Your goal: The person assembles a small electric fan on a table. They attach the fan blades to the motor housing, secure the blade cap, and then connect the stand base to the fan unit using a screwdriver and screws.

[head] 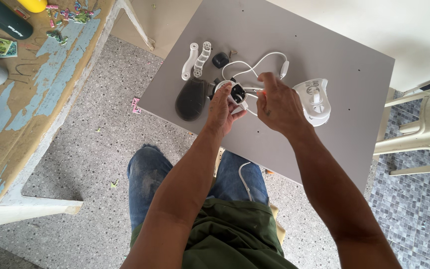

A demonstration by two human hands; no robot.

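My left hand (221,108) grips a small round white part with a black centre (235,92) over a grey board (324,50). My right hand (276,103) is closed beside it, fingers pinching a thin tool or wire end that points into the part; I cannot tell which. A white cable (255,65) loops from the part across the board. A dark oval cover (191,99) lies just left of my left hand. A white housing shell (315,99) rests right of my right hand.
Two white bracket pieces (195,60), a small black cap (220,60) and a screw (233,52) lie at the board's far side. A worn wooden table (36,79) with clutter stands left. A white plastic chair (424,129) is at the right. Speckled floor below.
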